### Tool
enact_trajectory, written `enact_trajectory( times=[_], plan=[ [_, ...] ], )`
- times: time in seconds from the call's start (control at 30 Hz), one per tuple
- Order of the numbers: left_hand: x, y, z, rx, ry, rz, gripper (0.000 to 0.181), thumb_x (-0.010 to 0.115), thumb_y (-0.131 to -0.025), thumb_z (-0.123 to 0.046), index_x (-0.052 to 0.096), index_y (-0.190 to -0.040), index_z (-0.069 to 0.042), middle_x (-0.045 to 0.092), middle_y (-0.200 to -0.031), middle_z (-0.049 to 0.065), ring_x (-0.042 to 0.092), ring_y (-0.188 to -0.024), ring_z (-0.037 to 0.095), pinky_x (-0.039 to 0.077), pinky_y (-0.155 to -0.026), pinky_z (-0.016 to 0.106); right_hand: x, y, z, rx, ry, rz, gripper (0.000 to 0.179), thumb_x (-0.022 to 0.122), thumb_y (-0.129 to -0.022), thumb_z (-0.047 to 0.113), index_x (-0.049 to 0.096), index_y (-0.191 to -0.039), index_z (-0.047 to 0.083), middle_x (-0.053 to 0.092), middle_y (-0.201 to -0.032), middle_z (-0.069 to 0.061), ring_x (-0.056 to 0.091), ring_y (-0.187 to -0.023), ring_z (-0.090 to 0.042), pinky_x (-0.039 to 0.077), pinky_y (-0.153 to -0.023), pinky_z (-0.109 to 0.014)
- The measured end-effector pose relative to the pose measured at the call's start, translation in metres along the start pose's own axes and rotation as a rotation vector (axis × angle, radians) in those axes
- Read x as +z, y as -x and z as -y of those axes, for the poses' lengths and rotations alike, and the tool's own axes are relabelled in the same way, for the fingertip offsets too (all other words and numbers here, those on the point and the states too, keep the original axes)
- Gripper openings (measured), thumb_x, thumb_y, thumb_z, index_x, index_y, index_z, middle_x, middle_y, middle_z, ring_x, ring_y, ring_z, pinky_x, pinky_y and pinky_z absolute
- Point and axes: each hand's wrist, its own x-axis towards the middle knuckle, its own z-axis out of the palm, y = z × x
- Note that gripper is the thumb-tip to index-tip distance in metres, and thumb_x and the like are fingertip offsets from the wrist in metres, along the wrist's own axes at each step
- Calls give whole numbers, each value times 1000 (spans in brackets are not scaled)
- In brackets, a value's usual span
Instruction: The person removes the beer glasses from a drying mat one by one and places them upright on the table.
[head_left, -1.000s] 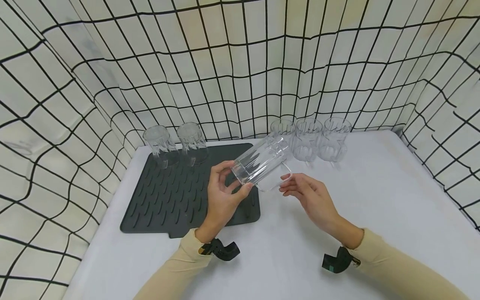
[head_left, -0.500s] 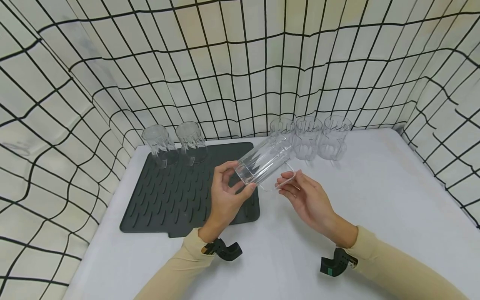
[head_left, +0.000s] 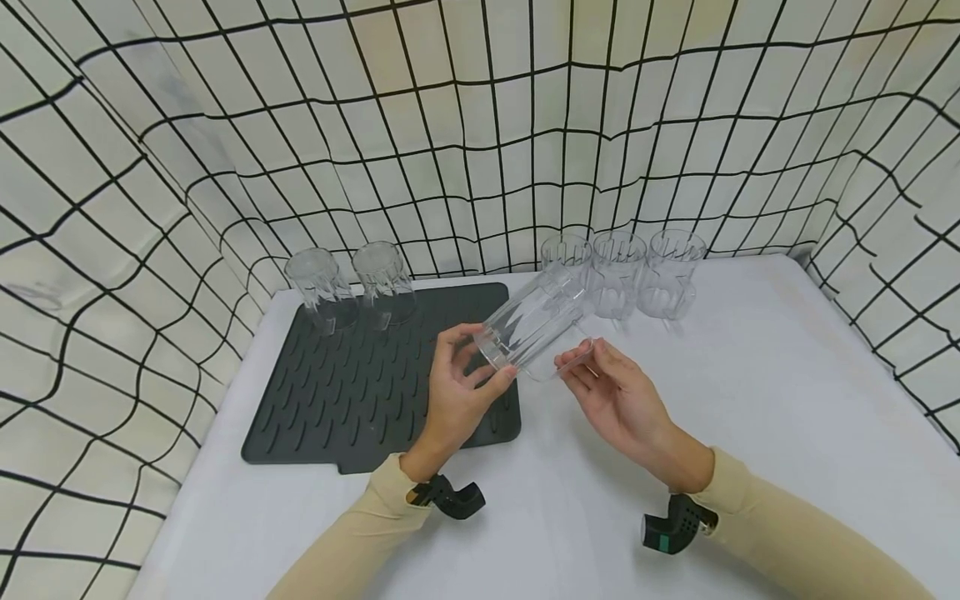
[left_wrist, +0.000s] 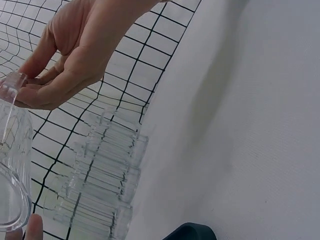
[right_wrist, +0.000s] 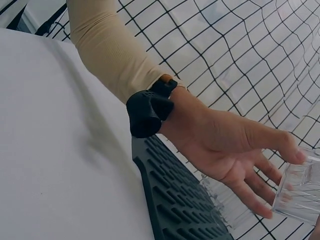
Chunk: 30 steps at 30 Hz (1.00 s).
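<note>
A clear glass mug (head_left: 536, 321) is held tilted in the air, over the right part of the dark drying mat (head_left: 322, 408) in the head view. My left hand (head_left: 457, 387) grips its lower-left end, thumb on the near side and fingers on the far side. The fingers of my right hand (head_left: 622, 404) pinch the mug's handle. In the left wrist view the right hand (left_wrist: 75, 65) is at the handle, with the mug (left_wrist: 15, 170) partly cut off. The right wrist view has the left hand (right_wrist: 220, 145) around the mug's end (right_wrist: 300, 192).
Two glass mugs, a left one (head_left: 322, 292) and a right one (head_left: 385, 287), stand at the mat's back edge. Three more, including a rightmost mug (head_left: 670, 279), line up at the back of the white table (head_left: 780, 400). Black netting (head_left: 495, 150) encloses the back and sides.
The right-hand fingers have closed in on the mug's handle. The left hand and the mug have shifted slightly to the right.
</note>
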Motion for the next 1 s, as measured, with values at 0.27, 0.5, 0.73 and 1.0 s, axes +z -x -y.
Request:
enact_trajectory(
  times=[0.27, 0.5, 0.73, 1.0],
  plan=[
    [-1, 2, -1, -43, -21, 54, 71, 74, -88, 5, 33, -146, 0, 36, -152, 24, 51, -141, 50, 57, -105, 33, 6, 2, 5, -22, 32, 6, 38, 35, -114, 19, 71, -104, 10, 72, -107, 0, 70, -111, -13, 52, -111, -23],
    [0, 3, -2, -32, -27, 75, 70, 73, -88, 7, 33, -145, 0, 39, -150, 25, 51, -141, 49, 56, -108, 35, 8, 3, 10, -11, 8, 88, 49, 26, -115, 16, 74, -108, 10, 75, -108, 0, 70, -112, -15, 52, -110, -24],
    [-1, 6, -1, -33, -24, 78, 68, 73, -90, 2, 32, -145, 1, 37, -149, 25, 51, -143, 46, 52, -111, 24, 13, 3, 10, -3, 3, 62, 44, 32, -115, 21, 74, -109, 7, 75, -108, -1, 72, -110, -15, 55, -107, -24],
    [-5, 8, -2, -46, -122, 93, 66, 75, -91, -1, 37, -144, -5, 42, -149, 21, 55, -143, 39, 49, -117, 34, 15, 5, 11, -6, 98, 57, 44, 35, -114, 18, 77, -104, 9, 78, -103, 1, 74, -106, -12, 56, -104, -23]
  ],
)
